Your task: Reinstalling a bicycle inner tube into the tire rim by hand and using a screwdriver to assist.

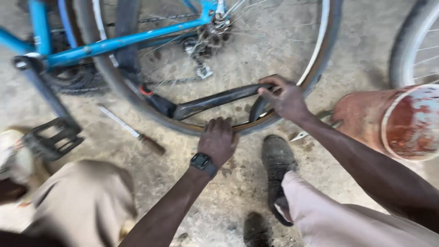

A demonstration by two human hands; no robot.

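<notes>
Pressing down on the rear wheel's tyre (183, 124), the left hand (218, 141) lies with fingers curled together over its lower edge, seemingly to steady it. The right hand (286, 98) is clamped on a black inner tube (215, 99), lifted away from the rim. The blue bicycle (114, 43) rests on a concrete floor (228, 192), a file (132, 130) just beside the wheel.

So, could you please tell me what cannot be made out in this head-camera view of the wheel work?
- Left hand: fingertips hidden behind the tyre edge, grip unclear.
- Right hand: what its fingers pinch by the inner tube is hidden.
- Rusty drum: cut off by the right edge.
- Derailleur: blurred.
</notes>
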